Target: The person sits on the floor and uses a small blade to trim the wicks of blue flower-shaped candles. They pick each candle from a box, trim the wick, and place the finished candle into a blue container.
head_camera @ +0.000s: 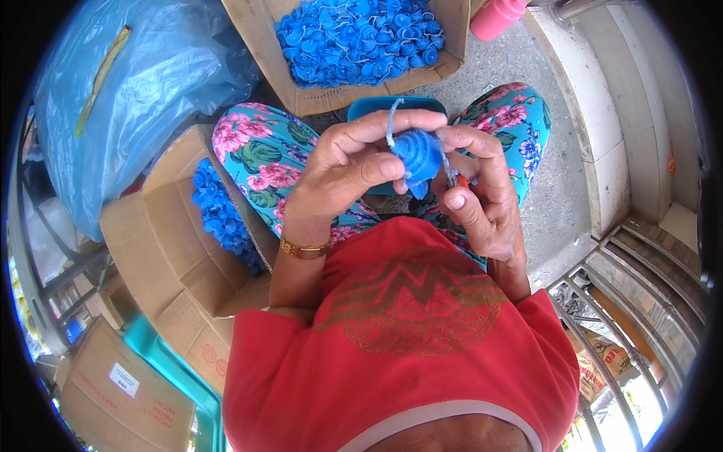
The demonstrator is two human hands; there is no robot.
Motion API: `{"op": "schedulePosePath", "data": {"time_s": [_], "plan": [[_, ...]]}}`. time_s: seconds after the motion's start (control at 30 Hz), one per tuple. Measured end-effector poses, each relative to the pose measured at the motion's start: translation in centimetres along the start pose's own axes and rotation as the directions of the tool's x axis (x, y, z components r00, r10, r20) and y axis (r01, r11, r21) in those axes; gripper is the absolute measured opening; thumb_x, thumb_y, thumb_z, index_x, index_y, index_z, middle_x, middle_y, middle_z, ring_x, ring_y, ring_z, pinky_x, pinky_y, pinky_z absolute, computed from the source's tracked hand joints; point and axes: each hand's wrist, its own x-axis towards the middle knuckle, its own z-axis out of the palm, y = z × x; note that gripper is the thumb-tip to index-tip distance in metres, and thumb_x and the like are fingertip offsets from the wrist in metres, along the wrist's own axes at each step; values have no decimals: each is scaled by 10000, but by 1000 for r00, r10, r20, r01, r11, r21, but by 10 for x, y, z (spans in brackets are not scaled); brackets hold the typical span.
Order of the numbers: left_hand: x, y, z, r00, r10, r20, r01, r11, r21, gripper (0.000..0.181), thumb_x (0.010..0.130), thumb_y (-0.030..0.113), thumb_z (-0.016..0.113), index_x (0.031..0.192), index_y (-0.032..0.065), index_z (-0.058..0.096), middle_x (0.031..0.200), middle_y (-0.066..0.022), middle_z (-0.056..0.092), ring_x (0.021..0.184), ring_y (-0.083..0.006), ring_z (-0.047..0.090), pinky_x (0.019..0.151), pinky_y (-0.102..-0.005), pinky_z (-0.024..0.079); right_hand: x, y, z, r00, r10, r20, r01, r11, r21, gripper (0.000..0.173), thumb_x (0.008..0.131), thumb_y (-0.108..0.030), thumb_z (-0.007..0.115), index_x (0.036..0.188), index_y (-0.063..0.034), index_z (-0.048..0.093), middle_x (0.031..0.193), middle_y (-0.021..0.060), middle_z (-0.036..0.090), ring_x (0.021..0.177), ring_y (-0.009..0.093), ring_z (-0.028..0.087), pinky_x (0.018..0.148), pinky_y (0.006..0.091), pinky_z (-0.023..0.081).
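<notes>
My left hand point(339, 164) holds a blue, ridged, shell-shaped wax candle point(419, 153) over my lap, thumb and fingers around its left side. A pale wick point(392, 121) sticks up from it. At the candle's right edge, my right hand point(486, 198) grips a small cutting tool with a red handle point(462, 181); its short metal blade lies against or very close to the wax. A pointed blue flap point(418, 189) juts from the candle's lower edge. Below both hands, a teal plastic basin point(367, 106) shows partly between my knees, its inside mostly hidden.
A cardboard box point(294, 104) of similar blue candles stands ahead. Another cardboard box point(164, 226) with blue pieces sits by my left knee. Beyond are a blue plastic bag point(164, 85) and a pink tumbler point(496, 20). Metal railings point(610, 271) stand at lower right.
</notes>
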Motion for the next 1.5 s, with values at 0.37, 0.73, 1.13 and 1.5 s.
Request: {"op": "schedulePosePath", "data": {"time_s": [0.37, 0.73, 1.13, 1.5], "plan": [[3, -3, -3, 999, -30, 42, 31, 999, -24, 609, 835, 395, 640, 1206, -73, 522, 945, -75, 631, 596, -55, 497, 519, -191, 403, -1, 8, 1, 998, -55, -9, 55, 998, -15, 362, 933, -145, 521, 1247, 5, 422, 1216, 127, 506, 1024, 172, 544, 868, 294, 433], [16, -26, 2, 999, 38, -29, -45, 955, -293, 427, 923, 244, 533, 1285, 52, 414, 1160, -132, 519, 1003, -176, 509, 824, -299, 450, -8, 14, -2, 996, -3, -88, -16, 979, -204, 540, 891, -161, 577, 1351, 14, 353, 1253, 126, 505, 785, 129, 545, 718, 262, 457], [15, -26, 24, 994, -48, -98, 12, 941, -339, 417, 944, 255, 504, 1281, 19, 438, 1083, -82, 558, 987, -144, 526, 889, -309, 424, -2, 19, -2, 939, -328, -108, 220, 810, -544, 598, 825, -84, 638, 1345, 21, 363, 1301, 200, 493, 749, 224, 622, 638, 298, 503], [18, -20, 23, 998, -54, -42, 46, 984, -174, 424, 965, 299, 447, 1264, -2, 436, 992, -89, 592, 935, -147, 567, 857, -305, 457, 5, 12, -8, 929, -362, -76, 256, 778, -574, 590, 808, -73, 647, 1331, 11, 389, 1245, 215, 531, 847, 286, 662, 673, 307, 524]]}}
